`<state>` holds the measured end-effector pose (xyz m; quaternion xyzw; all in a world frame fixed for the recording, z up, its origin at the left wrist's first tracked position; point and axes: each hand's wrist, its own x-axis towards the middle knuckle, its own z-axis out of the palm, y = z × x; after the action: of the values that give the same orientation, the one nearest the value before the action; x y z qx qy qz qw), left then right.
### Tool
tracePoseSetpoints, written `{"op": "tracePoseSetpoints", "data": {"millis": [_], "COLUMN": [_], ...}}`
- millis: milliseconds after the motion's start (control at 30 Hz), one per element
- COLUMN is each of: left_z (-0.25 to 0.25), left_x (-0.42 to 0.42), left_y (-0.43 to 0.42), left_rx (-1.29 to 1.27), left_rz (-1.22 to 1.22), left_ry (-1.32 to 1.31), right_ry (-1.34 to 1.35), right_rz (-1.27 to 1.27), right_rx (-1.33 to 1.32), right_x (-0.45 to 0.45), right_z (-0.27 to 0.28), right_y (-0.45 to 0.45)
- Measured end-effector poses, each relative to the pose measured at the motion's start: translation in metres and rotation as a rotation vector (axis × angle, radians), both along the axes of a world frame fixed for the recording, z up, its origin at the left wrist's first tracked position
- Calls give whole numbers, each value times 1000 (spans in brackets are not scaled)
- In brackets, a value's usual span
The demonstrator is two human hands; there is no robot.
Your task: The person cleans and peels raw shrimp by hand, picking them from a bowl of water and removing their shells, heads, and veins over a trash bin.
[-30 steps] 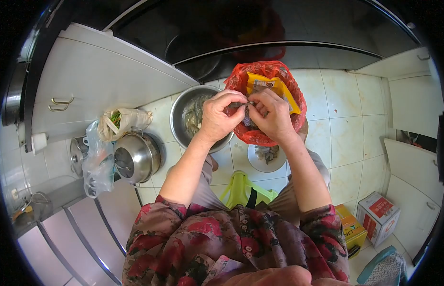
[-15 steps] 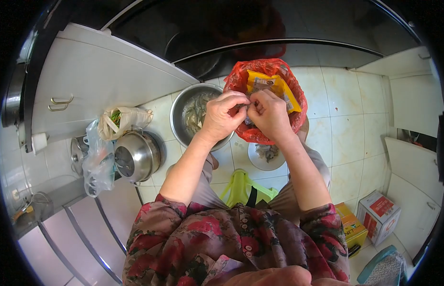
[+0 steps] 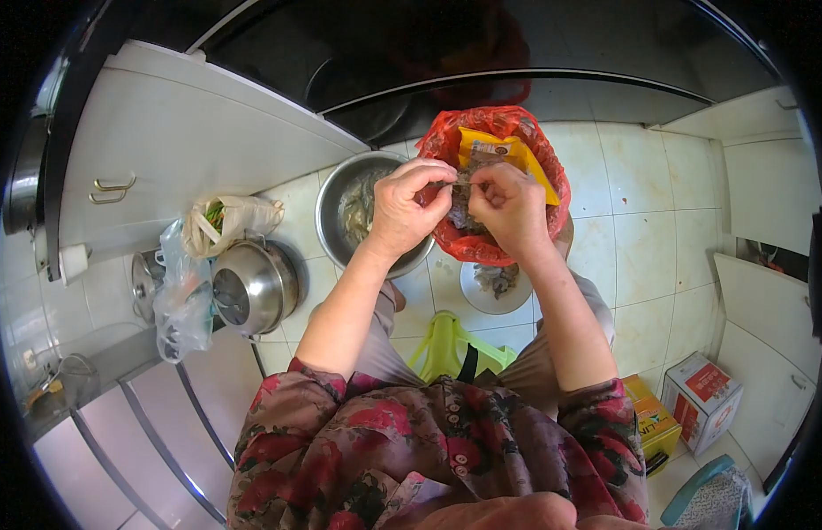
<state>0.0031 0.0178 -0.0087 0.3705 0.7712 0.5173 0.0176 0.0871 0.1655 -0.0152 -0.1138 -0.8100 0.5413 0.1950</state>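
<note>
one lime-green stool [image 3: 442,343] sits nearest; just beyond it, on the tiled floor [image 3: 645,194], a white plate [image 3: 497,306] carries greyish pieces [image 3: 497,280] that look like shrimp. above and past the plate, the left hand [image 3: 404,208] and right hand [image 3: 513,208] each keep a narrow fingertip pinch on a small thin strand [image 3: 464,182], probably shrimp. half a second ago the fingertips nearly met; now a gap shows between them, so the strand seems drawn out. the metal basin [image 3: 324,221] stands to the left with more shrimp [image 3: 356,212]; furthest, the red plastic bag [image 3: 555,152] opens beneath the strand, a yellow packet [image 3: 538,180] inside.
</note>
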Motion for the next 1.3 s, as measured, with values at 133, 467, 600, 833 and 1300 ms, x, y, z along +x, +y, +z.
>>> {"op": "tracePoseSetpoints", "data": {"millis": [133, 467, 600, 833, 1300], "left_z": [-1, 0, -1, -5, -6], "left_x": [1, 0, -1, -6, -16], "left_y": [-1, -1, -2, -6, -22], "left_rx": [-1, -10, -8, 50, 54], "left_rz": [1, -6, -13, 8, 20], "left_ry": [-23, 1, -22, -2, -101], "right_ry": [16, -14, -17, -61, -83], "right_rz": [-9, 26, 24, 66, 51], "right_rx": [-7, -51, -159, -113, -236], "right_x": [2, 7, 7, 9, 9], "right_z": [-2, -6, -6, -11, -6], "right_y": [2, 9, 9, 15, 18]}}
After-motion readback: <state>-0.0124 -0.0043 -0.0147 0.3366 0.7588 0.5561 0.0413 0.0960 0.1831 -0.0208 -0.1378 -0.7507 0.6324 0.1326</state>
